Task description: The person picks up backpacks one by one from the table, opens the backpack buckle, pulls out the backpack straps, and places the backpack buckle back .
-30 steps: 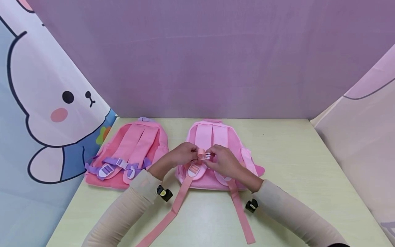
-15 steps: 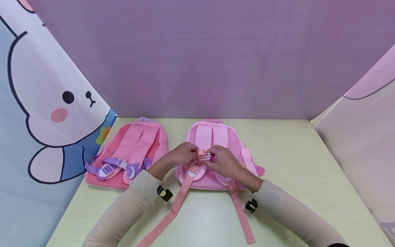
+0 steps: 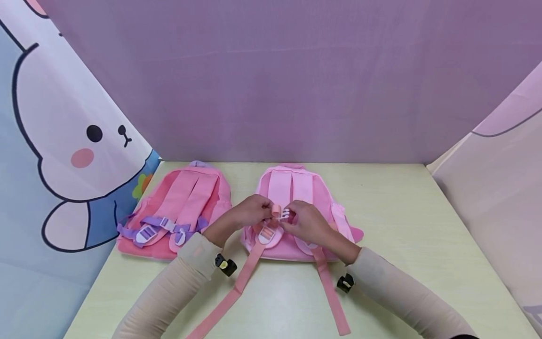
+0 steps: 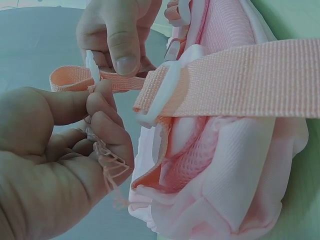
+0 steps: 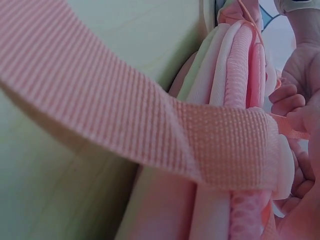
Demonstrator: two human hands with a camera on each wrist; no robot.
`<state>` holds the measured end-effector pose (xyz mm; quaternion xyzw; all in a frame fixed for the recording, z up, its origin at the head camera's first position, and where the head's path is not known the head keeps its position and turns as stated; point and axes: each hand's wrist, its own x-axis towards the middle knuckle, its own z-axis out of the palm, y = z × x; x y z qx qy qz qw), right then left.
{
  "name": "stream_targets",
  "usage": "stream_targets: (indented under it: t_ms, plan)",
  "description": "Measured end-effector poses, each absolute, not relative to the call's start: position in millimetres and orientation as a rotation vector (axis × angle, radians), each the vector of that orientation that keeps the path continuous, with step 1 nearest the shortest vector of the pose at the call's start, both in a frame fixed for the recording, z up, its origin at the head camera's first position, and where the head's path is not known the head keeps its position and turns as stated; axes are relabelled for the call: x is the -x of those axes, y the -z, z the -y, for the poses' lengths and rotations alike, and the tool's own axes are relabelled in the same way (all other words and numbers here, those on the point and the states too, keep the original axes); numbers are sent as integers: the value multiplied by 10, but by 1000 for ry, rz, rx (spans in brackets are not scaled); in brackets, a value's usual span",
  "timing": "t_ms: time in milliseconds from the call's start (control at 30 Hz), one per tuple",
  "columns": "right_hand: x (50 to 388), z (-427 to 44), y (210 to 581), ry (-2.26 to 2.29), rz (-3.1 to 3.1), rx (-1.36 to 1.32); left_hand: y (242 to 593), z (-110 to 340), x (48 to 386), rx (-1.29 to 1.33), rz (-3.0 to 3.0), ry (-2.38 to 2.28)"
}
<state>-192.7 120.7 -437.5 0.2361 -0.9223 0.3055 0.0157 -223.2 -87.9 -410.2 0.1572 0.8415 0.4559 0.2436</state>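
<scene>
The light pink backpack (image 3: pixel 279 181) lies with its shoulder straps upward. Above its lower part, a narrow peach webbing strap (image 3: pixel 276 210) forms a small loop through a white side-release buckle (image 3: pixel 285 214) with prongs. My left hand (image 3: pixel 252 211) pinches the webbing beside the buckle; in the left wrist view, frayed threads (image 4: pixel 112 167) hang by its curled fingers. My right hand (image 3: pixel 309 222) holds the buckle's other side, its thumb against the strap in the left wrist view. In the right wrist view, wide webbing (image 5: pixel 130 115) partly hides both hands.
A darker pink backpack (image 3: pixel 186 193) with purple straps lies to the left. Two long peach strap ends (image 3: pixel 250 270) trail toward the table's (image 3: pixel 415 226) front. A purple wall panel (image 3: pixel 288 84) stands behind, with printed cloth (image 3: pixel 84 127) at the left.
Both hands stay nearly in place over the light pink backpack. The small strap loop and the white buckle shift only very slightly between the fingers.
</scene>
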Motion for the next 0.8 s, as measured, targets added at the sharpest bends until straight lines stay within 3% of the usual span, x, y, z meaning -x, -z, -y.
stream_targets:
  t_ms: [800]
  plan:
    - [1908, -1231, 4324, -962, 2870, -727, 4088, 868, 2242, -400, -2280, -1242]
